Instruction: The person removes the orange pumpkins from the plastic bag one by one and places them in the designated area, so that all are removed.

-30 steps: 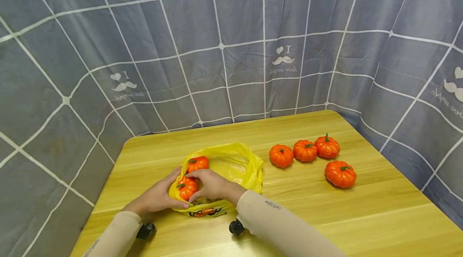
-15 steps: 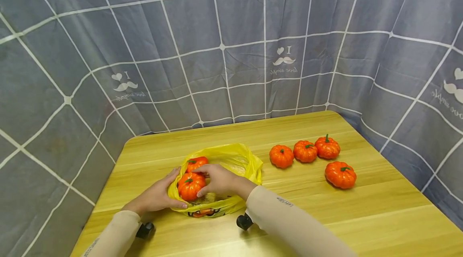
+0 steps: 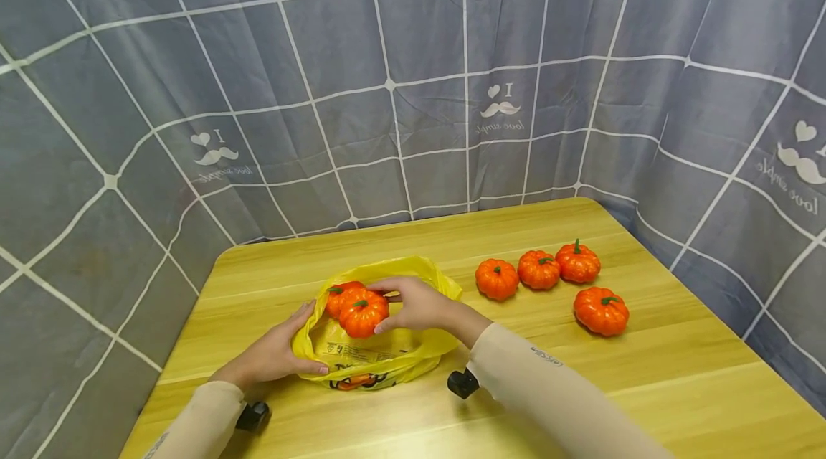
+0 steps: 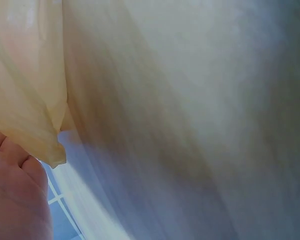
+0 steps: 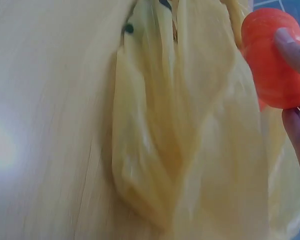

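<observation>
A yellow plastic bag [image 3: 406, 366] lies on the table with its mouth spread upward. My left hand [image 3: 274, 355] holds the bag's left side, thumb along the front rim; the other fingertips are partly hidden. The left wrist view shows part of that hand [image 4: 17, 195] against the bag [image 4: 27, 90]. With thumb and fingers, my right hand [image 3: 422, 306] grips a small orange pumpkin [image 3: 363, 313] over the bag's opening. The right wrist view shows this pumpkin [image 5: 270, 60] between thumb and fingers, above the bag's edge. Another pumpkin [image 3: 335, 299] sits behind it in the bag, partly covered.
Several more orange pumpkins stand right of the bag: a near one [image 3: 601, 311] and a row behind, with one pumpkin [image 3: 496, 280] closest to the bag. A grey checked curtain [image 3: 426, 115] surrounds the wooden table [image 3: 529, 380] at the back and sides.
My right hand has moved right and up, bringing the gripped pumpkin from the bag's left side toward the middle of its mouth. My left hand stays at the bag's left side.
</observation>
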